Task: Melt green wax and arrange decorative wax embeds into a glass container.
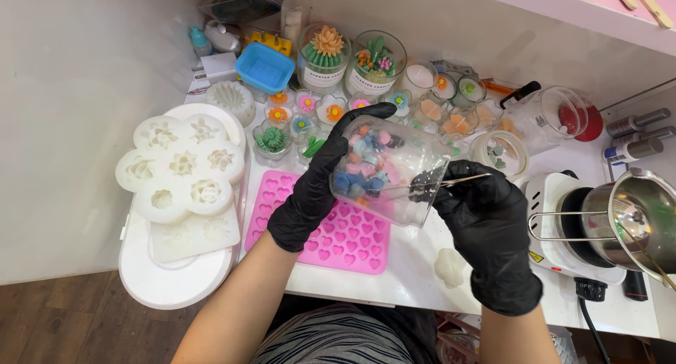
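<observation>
Two glass candle jars at the back of the table, each with a white rectangular label: left jar label (322,78), right jar label (371,86). Small yellow warning sticker (536,256) on the white hotplate's front.

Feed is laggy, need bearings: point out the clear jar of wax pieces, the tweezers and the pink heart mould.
clear jar (384,170), head view, on its side wall.
tweezers (461,181), head view, mid-shaft.
pink heart mould (348,241), head view, on its bare lower middle.
</observation>
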